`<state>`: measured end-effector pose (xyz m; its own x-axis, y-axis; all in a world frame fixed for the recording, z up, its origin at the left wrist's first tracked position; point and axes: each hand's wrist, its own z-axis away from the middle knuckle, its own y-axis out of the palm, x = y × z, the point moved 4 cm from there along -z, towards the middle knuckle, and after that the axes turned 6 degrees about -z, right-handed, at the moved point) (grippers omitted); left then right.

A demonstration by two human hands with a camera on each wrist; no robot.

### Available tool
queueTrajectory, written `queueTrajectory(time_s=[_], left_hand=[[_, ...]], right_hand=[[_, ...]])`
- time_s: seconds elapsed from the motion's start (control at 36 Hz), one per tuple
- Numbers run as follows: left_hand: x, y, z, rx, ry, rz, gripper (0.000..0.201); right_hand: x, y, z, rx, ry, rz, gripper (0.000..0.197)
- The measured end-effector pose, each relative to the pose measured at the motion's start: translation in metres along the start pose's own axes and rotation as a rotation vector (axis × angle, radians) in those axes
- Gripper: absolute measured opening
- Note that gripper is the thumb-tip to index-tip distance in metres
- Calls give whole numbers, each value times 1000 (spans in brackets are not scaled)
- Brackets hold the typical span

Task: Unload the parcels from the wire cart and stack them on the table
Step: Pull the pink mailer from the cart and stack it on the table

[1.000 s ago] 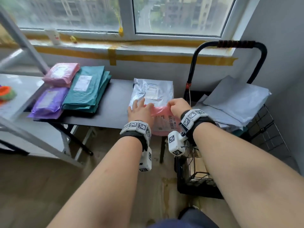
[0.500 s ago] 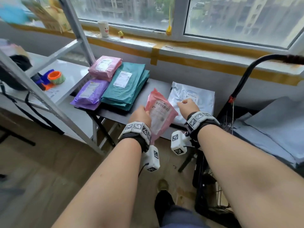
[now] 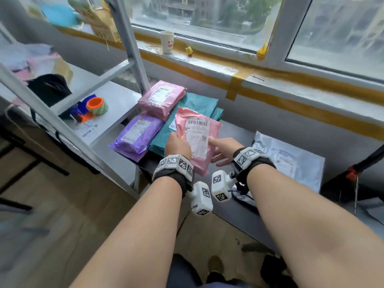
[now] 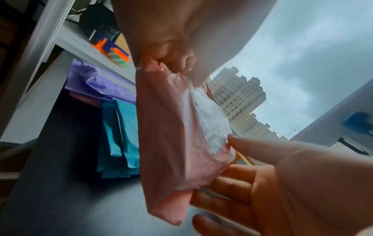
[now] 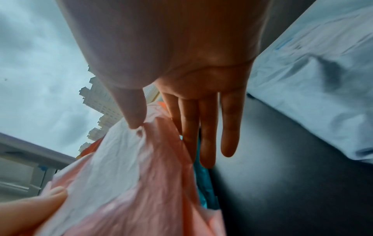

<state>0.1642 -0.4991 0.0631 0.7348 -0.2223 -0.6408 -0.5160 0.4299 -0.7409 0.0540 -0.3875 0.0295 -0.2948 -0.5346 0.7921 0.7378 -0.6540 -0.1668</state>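
A pink parcel (image 3: 215,126) with a white label hangs tilted just above the stack of teal parcels (image 3: 199,102) on the dark table (image 3: 234,132). My left hand (image 3: 178,142) grips its left edge, thumb on the label. My right hand (image 3: 220,156) holds its right edge, thumb on top and straight fingers underneath. The wrist views show the same parcel (image 4: 171,143) (image 5: 151,183) between both hands. Another pink parcel (image 3: 161,98) and a purple one (image 3: 137,134) lie left of the teal stack. A silver parcel (image 3: 291,161) lies at the right. Only the cart's black handle (image 3: 365,161) shows.
A white metal shelf rack (image 3: 52,117) stands close on the left, its shelf (image 3: 116,96) holding tape rolls (image 3: 97,104) and a black bag. A paper cup (image 3: 166,41) sits on the windowsill behind the table. My feet are on the wooden floor below.
The pink parcel has been lifted from in front of the silver parcel and carried left over the teal stack. My view has swung left, away from the cart.
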Motion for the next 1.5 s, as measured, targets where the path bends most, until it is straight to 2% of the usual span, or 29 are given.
queueTrajectory(time_s=[0.14, 0.31, 0.5, 0.64, 0.75, 0.83, 0.97, 1.06, 1.14, 1.19, 1.25, 1.36, 1.5], left_hand=[[11, -11, -53, 25, -37, 6, 28], [20, -24, -120, 161, -40, -32, 30], [49, -47, -196, 181, -58, -116, 37], [88, -71, -239, 130, -94, -164, 40], [115, -83, -267, 153, -123, -208, 44], [127, -81, -277, 281, -85, -262, 57], [133, -66, -283, 423, 83, -421, 80], [129, -60, -287, 434, 205, -471, 80], [126, -55, -289, 413, 295, -586, 75], [126, -50, -288, 417, 309, -648, 72], [130, -44, -288, 425, 311, -667, 72], [141, -35, -289, 422, 307, -668, 72], [146, -24, -291, 453, 295, -672, 72]], right_hand=[[38, 27, -32, -18, -53, 72, 23], [71, 57, -76, -43, -53, 37, 9], [103, 113, -119, -12, 20, 28, 14], [109, 167, -141, 30, 101, 37, 8], [109, 207, -153, 51, 166, 0, 13], [98, 226, -161, 8, 241, -49, 12], [88, 231, -171, -62, 300, 19, 15], [88, 227, -176, -90, 295, 20, 13], [89, 220, -178, -115, 259, 124, 12], [86, 219, -180, -111, 238, 141, 15], [81, 221, -183, -141, 238, 229, 11], [73, 229, -189, -207, 225, 338, 25], [67, 229, -191, -242, 217, 374, 19]])
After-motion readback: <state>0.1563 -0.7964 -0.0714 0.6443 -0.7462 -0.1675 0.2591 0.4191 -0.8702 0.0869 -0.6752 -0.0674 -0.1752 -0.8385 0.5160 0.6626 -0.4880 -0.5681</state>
